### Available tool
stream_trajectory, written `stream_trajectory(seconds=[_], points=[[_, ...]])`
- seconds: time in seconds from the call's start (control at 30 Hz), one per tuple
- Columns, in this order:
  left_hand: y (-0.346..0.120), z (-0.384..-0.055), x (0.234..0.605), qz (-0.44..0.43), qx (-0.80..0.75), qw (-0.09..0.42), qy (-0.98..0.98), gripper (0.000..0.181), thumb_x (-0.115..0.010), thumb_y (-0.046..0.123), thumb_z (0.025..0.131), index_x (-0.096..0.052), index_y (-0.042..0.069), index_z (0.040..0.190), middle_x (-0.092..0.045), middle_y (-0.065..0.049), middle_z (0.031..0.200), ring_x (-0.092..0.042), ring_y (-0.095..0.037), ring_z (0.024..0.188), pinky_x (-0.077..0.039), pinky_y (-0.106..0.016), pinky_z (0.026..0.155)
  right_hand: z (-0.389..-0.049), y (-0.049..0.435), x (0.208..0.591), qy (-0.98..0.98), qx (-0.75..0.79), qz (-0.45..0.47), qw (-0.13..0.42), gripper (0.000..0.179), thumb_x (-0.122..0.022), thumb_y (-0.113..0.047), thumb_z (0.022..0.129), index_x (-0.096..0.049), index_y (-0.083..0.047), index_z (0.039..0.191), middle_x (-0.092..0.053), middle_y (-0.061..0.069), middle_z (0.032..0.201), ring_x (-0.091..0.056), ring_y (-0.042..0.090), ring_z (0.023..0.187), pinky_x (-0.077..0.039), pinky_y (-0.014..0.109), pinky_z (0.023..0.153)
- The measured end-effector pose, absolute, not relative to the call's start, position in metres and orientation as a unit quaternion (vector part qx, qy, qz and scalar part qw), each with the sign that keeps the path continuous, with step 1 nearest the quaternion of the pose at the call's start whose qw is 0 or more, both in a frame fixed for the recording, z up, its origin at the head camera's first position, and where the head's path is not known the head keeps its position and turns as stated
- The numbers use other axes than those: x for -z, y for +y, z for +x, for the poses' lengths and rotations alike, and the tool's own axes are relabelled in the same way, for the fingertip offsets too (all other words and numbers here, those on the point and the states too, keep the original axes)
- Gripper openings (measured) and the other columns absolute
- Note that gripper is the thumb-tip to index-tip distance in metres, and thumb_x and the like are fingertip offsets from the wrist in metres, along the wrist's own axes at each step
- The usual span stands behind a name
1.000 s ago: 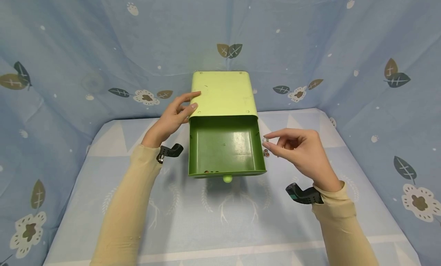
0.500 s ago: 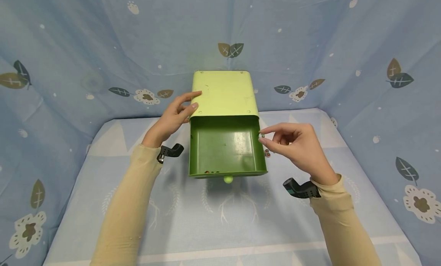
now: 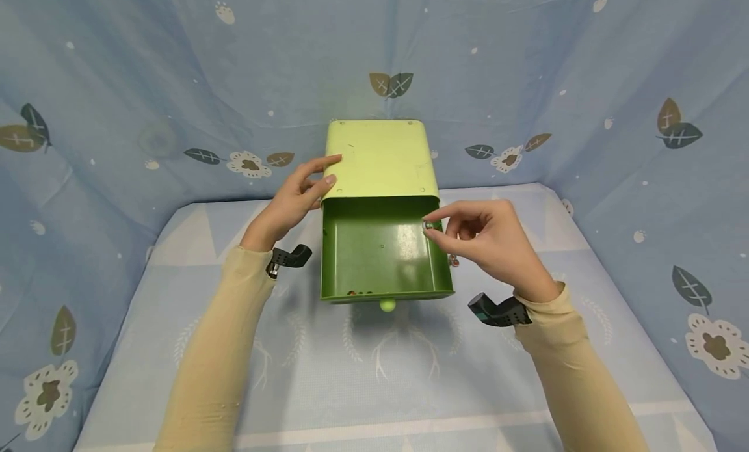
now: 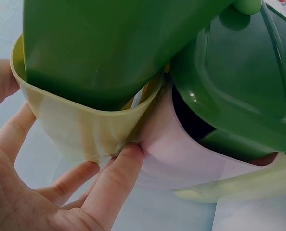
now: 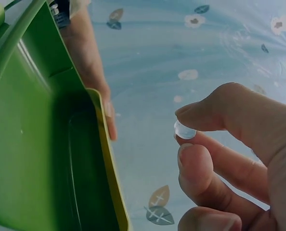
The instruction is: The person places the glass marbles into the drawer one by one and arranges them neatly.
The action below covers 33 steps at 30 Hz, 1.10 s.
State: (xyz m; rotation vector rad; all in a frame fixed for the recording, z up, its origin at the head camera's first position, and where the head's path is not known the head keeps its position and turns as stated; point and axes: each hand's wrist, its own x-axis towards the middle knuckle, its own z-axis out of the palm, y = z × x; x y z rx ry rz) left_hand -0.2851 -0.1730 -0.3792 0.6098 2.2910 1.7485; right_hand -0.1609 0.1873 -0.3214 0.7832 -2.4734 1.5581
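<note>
A green drawer (image 3: 374, 257) stands pulled out of a yellow-green cabinet casing (image 3: 380, 156). My left hand (image 3: 289, 205) rests its spread fingers on the casing's left side and top edge; in the left wrist view its fingertips touch the yellow wall. Between thumb and index finger my right hand (image 3: 486, 237) pinches a small clear marble (image 5: 185, 131), over the right part of the drawer. Several small reddish and dark marbles (image 3: 352, 293) lie inside along the drawer's front wall, partly hidden by it. Other reddish marbles (image 3: 454, 261) lie just right of the drawer, partly covered by the right hand.
Below the top drawer, the left wrist view shows a pink casing (image 4: 181, 159) with its own green drawer (image 4: 244, 82). A round knob (image 3: 387, 305) sticks out in front. The patterned cloth (image 3: 374, 374) covers the table, and a blue curtain (image 3: 292, 62) surrounds it.
My right hand has moved left with the marble, from beside the drawer to over its right side. The left hand has stayed on the casing.
</note>
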Motion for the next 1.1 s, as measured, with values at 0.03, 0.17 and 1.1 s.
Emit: stream_trajectory(seconds=[0.03, 0.17, 1.1], points=[[-0.173, -0.285, 0.379, 0.206, -0.591, 0.099, 0.774, 0.053, -0.057, 0.044, 0.116, -0.046, 0.038, 0.167, -0.027, -0.002, 0.171, -0.047, -0.032, 0.141, -0.038, -0.067, 0.119, -0.162, 0.186, 0.321, -0.816, -0.514, 0.260, 0.056, 0.015, -0.085, -0.007, 0.098, -0.087, -0.015, 0.110, -0.066, 0.000, 0.065, -0.054, 0.022, 0.048, -0.040, 0.028, 0.047], [-0.173, -0.284, 0.379, 0.205, -0.589, 0.100, 0.775, 0.054, -0.057, 0.044, 0.116, -0.046, 0.038, 0.168, -0.027, -0.002, 0.172, -0.047, -0.032, 0.142, -0.038, -0.067, 0.119, -0.165, 0.182, 0.322, -0.812, -0.520, 0.261, 0.046, 0.013, -0.084, -0.008, 0.098, -0.086, -0.013, 0.110, -0.066, 0.006, 0.065, -0.055, 0.022, 0.046, -0.044, 0.031, 0.046], [-0.173, -0.285, 0.378, 0.203, -0.589, 0.095, 0.776, 0.053, -0.058, 0.044, 0.115, -0.047, 0.037, 0.167, -0.027, -0.004, 0.171, -0.048, -0.033, 0.140, -0.038, -0.068, 0.118, -0.201, 0.157, 0.305, -0.834, -0.464, 0.298, 0.017, 0.011, -0.089, -0.014, 0.095, -0.089, -0.018, 0.105, -0.063, 0.001, 0.065, -0.049, 0.021, 0.054, -0.039, 0.028, 0.054]])
